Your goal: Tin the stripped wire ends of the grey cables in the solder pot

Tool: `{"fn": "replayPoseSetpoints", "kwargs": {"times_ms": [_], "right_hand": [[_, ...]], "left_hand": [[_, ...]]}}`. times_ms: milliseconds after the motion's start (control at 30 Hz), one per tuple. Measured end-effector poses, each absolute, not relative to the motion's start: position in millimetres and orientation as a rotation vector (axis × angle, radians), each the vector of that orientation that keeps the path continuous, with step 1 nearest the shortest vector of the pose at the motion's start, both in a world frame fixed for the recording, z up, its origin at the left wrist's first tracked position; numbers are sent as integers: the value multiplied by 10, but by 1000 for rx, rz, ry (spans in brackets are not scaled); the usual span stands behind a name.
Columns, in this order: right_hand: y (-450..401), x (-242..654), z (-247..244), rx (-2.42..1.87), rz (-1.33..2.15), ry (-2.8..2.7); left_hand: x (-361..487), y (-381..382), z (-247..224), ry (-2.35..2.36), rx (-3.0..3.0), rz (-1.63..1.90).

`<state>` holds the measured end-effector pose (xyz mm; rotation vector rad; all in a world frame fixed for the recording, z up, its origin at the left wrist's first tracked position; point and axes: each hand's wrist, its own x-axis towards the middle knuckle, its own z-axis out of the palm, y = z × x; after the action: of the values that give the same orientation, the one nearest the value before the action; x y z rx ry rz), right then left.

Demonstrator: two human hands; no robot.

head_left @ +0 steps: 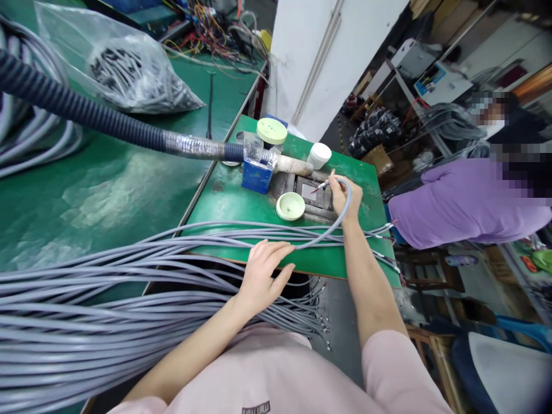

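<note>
Cable [340, 221] loops from your left hand [263, 270], fingers flat on the bundle at the worktop [228, 198] edge, to your right hand [340, 195] pinching its stripped end over the metal pot [317, 195] at 12 o'clock; slack could drag the cup [290, 206] over.

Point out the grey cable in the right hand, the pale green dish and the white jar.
grey cable [345, 210], head view, on its curved loop.
pale green dish [290, 205], head view, inner bowl.
white jar [319, 155], head view, lid.
</note>
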<state>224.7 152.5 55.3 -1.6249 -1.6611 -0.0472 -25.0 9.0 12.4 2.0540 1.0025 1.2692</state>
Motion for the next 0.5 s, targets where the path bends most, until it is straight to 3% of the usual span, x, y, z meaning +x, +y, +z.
{"fn": "replayPoseSetpoints", "kwargs": {"times_ms": [500], "right_hand": [[1726,2322,372,-1698,-68,-1596]], "left_hand": [[-250,116,89,1041,2066,1194]]}}
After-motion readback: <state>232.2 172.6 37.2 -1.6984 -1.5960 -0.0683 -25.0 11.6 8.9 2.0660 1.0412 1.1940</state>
